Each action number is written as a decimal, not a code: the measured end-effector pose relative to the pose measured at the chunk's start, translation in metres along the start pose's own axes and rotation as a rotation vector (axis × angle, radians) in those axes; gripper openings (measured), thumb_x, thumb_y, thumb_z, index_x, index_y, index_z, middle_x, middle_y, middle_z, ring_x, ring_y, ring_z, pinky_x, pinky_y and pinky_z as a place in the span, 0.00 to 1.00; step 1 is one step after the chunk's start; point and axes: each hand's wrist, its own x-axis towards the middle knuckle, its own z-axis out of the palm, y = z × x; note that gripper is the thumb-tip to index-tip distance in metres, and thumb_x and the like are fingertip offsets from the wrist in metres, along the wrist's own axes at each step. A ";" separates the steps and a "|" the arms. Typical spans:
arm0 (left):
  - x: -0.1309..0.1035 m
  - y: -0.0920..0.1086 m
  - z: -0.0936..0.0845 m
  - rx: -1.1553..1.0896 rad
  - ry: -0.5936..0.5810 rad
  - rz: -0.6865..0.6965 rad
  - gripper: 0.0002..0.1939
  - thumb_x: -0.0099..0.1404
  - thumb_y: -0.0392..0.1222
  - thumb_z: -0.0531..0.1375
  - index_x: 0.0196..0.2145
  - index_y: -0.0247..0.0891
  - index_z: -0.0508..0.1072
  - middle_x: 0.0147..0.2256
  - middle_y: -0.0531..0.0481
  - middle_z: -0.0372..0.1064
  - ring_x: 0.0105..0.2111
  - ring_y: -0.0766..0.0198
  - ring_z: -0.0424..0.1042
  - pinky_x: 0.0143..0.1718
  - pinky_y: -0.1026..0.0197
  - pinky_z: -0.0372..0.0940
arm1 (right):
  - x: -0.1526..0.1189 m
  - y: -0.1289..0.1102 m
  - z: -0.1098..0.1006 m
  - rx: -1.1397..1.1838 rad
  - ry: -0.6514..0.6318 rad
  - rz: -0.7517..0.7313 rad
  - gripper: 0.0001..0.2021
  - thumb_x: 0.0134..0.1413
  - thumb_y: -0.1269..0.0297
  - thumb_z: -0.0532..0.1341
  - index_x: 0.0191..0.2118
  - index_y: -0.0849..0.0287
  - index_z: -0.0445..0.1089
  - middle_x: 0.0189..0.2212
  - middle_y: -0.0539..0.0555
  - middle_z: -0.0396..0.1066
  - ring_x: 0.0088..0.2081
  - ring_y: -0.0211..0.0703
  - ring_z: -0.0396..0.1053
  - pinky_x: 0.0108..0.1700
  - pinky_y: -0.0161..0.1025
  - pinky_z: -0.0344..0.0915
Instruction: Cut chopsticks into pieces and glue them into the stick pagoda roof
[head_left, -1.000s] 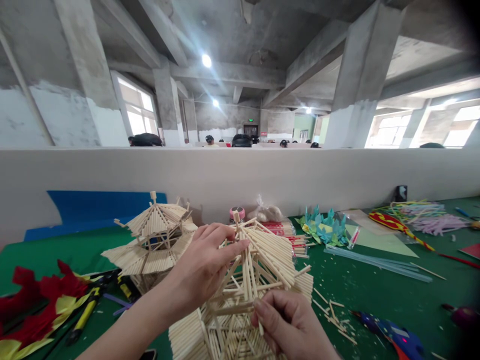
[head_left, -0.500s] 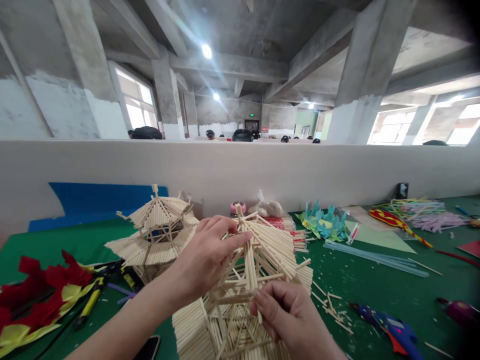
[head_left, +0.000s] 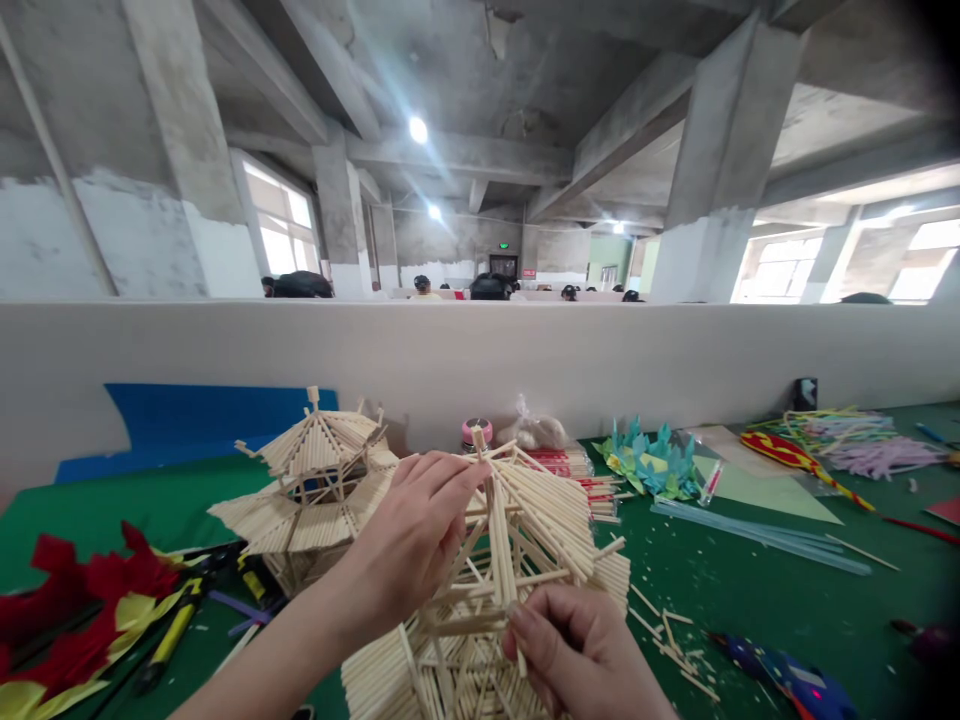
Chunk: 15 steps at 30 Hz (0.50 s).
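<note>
A pavilion model (head_left: 551,500) built of thin wooden sticks stands in front of me, its roof partly covered. My left hand (head_left: 427,515) is at the roof's peak, its fingers pressed together on the upper end of a wooden stick (head_left: 499,560); the thumb is mostly hidden. Low on the same roof edge, my right hand (head_left: 574,640) pinches that stick's lower end between thumb and forefinger. The stick slopes down from the peak beside other sticks. Behind my left wrist is a second stick pavilion (head_left: 319,450) with two roof tiers.
On the green table lie a blue glue gun (head_left: 795,675), stick offcuts (head_left: 675,650), clear glue sticks (head_left: 757,535) and packed sticks (head_left: 577,470). Blue-green paper flowers (head_left: 652,460) stand behind. Red and yellow material (head_left: 97,600) and a yellow-handled tool (head_left: 172,630) lie left. A white partition (head_left: 480,350) runs across the back.
The view has tilted up a little, so the table and models appear lower. My left thumb has drawn in under the fingers; my right hand keeps its pinch at the stick's lower end.
</note>
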 end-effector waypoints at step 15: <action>0.001 -0.003 0.002 -0.001 -0.028 0.037 0.21 0.57 0.25 0.46 0.46 0.39 0.64 0.37 0.44 0.63 0.38 0.57 0.59 0.37 0.50 0.57 | 0.000 0.001 -0.001 0.012 0.005 -0.014 0.22 0.43 0.44 0.57 0.20 0.62 0.67 0.10 0.42 0.53 0.12 0.25 0.47 0.15 0.27 0.49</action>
